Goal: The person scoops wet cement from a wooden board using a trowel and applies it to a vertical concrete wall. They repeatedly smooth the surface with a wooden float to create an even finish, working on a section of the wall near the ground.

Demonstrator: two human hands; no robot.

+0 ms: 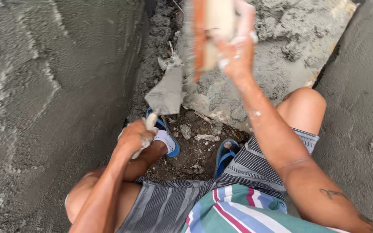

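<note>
My left hand (135,137) grips the handle of a mortar-coated trowel (167,92), its blade pointing up toward the wet mortar pile (281,39). My right hand (237,51), smeared with mortar, is raised near the top of the view and holds a wooden float (210,30) with an orange edge. The float is blurred. I squat with both knees bent, my feet in blue sandals (226,156) on the dirt.
A freshly plastered grey wall (44,95) fills the left side. Another grey rendered surface (359,99) rises at the right. The mortar lies on a board (324,64). Rubble and dirt (195,151) cover the ground between my feet.
</note>
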